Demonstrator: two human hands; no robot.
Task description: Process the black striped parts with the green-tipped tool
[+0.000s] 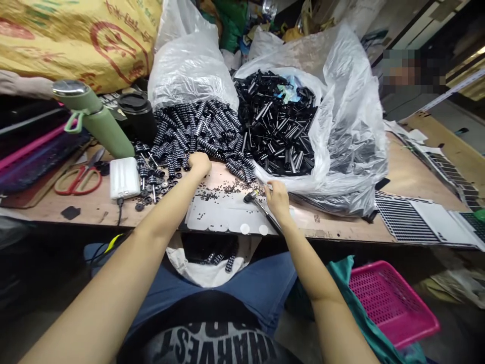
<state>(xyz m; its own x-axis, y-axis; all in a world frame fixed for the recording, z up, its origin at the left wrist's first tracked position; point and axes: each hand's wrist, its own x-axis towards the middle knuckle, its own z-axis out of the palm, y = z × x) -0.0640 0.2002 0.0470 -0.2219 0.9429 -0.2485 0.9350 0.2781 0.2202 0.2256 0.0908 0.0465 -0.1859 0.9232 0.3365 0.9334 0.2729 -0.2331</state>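
Note:
My left hand [200, 163] is closed at the front edge of a pile of black ridged rollers [204, 129] with pale bands. Its fingertips are hidden, so what it holds cannot be made out. My right hand [278, 198] has its fingers bent together, just in front of a plastic bag [346, 136] of shiny black tubular parts [280, 126]. Anything between those fingers is too small to tell. Beside it a hammer-like tool [261, 205] with a dark head lies on the table. Many tiny dark pieces [231, 188] are scattered between my hands.
To the left are red-handled scissors [79, 179], a white device [124, 178] with a cable, a green flask [96, 121] and a black cup [138, 116]. An open white bag [206, 273] with rollers sits at my lap. A pink basket [394, 303] is low at right.

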